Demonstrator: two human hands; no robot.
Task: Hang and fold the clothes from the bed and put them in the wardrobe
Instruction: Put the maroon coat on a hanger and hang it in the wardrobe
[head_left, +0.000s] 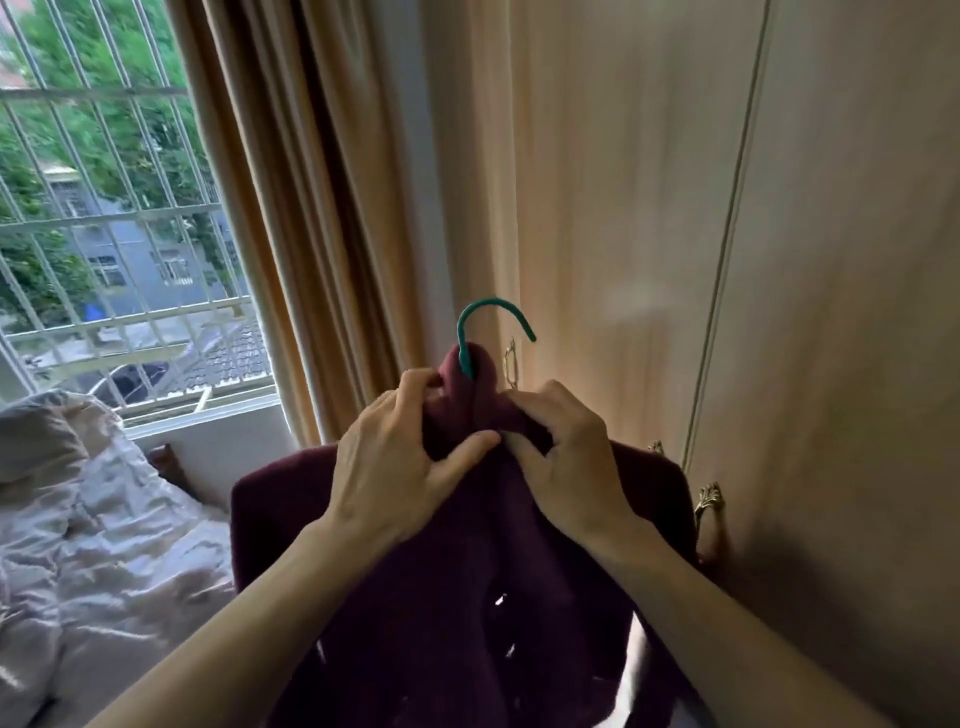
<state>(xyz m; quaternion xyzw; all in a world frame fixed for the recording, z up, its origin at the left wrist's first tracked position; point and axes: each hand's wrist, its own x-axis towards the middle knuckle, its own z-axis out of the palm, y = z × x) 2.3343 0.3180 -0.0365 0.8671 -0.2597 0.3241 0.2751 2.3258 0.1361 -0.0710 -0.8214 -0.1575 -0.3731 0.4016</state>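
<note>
Head view: a maroon sweater (441, 597) hangs on a teal hanger (465, 361), held up in front of the person at about chest height. Only the hanger's hook shows, curving up out of the bunched neck of the sweater. The shoulders spread out to either side below the hands, and the body of the garment drops out of the bottom of the picture.

Both hands are at the neck of the sweater. The left hand (405, 473) has its fingers curled over the neck fabric from the left. Its thumb stretches across the front towards the other hand, so its grip is closed on the cloth. The right hand (563, 457) pinches the fabric from the right with bent fingers, its grip likewise closed on the sweater. The two hands almost meet at the middle of the collar.

Just behind the sweater stands the wardrobe (623, 182), its pale wood-grain doors closed, with an ornate brass handle (708, 512) beside the sweater's right shoulder. To the left hangs a beige curtain (311, 208) next to a barred window (104, 208). The bed (78, 545), covered in shiny crumpled bedding, lies at the lower left.
</note>
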